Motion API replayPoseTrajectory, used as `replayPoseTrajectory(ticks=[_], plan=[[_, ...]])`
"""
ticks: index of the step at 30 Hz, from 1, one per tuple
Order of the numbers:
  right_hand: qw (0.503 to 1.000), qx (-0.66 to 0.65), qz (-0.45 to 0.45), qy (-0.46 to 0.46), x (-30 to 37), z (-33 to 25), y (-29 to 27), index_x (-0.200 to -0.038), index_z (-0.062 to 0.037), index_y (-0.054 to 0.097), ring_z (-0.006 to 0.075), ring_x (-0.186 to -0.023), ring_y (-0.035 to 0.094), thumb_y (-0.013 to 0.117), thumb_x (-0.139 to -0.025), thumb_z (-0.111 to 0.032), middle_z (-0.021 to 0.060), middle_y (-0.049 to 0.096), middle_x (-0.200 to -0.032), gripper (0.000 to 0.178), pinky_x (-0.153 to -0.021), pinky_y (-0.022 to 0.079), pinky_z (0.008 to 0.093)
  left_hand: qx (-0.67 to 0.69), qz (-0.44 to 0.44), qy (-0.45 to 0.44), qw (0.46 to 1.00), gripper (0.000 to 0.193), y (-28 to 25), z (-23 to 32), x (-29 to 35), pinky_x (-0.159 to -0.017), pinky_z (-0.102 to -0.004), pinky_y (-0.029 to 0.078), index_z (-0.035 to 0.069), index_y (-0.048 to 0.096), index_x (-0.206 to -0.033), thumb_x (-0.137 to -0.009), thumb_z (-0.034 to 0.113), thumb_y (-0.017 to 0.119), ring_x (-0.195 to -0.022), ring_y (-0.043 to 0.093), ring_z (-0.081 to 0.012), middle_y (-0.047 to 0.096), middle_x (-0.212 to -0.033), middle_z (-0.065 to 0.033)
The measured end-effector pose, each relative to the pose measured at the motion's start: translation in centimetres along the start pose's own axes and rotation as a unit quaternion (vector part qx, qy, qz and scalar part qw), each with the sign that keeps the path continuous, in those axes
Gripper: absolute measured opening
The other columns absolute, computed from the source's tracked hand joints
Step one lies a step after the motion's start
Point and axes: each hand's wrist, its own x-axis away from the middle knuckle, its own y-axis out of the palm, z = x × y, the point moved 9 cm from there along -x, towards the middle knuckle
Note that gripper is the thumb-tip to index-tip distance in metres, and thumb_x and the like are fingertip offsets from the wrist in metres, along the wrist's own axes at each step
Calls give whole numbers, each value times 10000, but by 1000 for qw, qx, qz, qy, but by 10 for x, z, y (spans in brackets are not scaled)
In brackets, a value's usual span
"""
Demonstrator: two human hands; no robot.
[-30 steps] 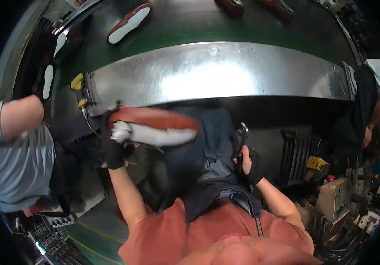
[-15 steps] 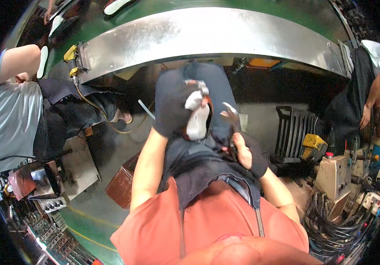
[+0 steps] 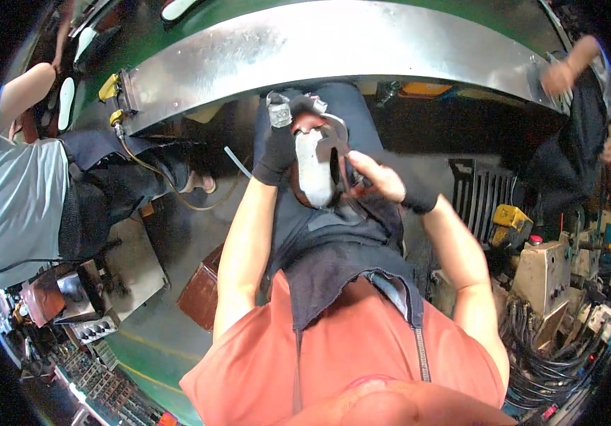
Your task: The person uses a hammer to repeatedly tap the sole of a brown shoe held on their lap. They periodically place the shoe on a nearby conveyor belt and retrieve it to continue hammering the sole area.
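A shoe [image 3: 312, 174] with its pale underside facing up and reddish-brown material round the edge rests on my lap. My left hand [image 3: 279, 138], in a dark glove with tape round its fingers, is closed on the shoe's left side near the far end. My right hand [image 3: 380, 177], in a dark fingerless glove, grips metal pincers [image 3: 334, 138] with a curved head. The tool's head lies against the shoe's right edge, near the far end. Its handles are partly hidden by my fingers.
A long metal bench [image 3: 305, 46] curves across in front of me, with a yellow air gun [image 3: 109, 89] and hose at its left end. Co-workers stand at both sides. A brown box [image 3: 201, 287] is at my left; a machine with cables [image 3: 543, 277] stands at my right.
My right hand has brought the pincers forward and left, from beside my thigh onto the shoe. My left hand has shifted to the shoe's far left side. The right co-worker's arm has risen to the bench.
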Motion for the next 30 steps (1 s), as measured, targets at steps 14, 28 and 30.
replayPoseTrajectory(ticks=[14, 28, 30], plan=[[992, 42, -82, 82, 2, -35, 10, -1312, -78, 434, 228, -928, 619, 357, -955, -499, 121, 566, -1174, 557, -810, 516, 335, 28, -2, -22, 999, 473, 7, 14, 1, -906, -354, 426, 56, 623, -997, -952, 456, 375, -1025, 568, -201, 639, -988, -74], [929, 267, 152, -208, 9, -2, 71, -975, -6, 550, 368, -763, 580, 531, -870, -179, 211, 580, -833, 203, -674, 460, 407, 23, -113, 12, 993, 387, 3, 37, 48, -950, -369, 411, 16, 569, -1116, -845, 290, 601, -1024, 572, -249, 615, -1053, -113], [914, 379, 45, -139, 26, 24, 77, -1018, -10, 555, 400, -837, 590, 575, -830, -163, 218, 587, -908, 243, -723, 485, 419, -159, -99, 92, 978, 555, 13, 80, 82, -1044, -428, 316, 18, 520, -1184, -727, 247, 737, -1185, 465, -303, 538, -1192, -158]])
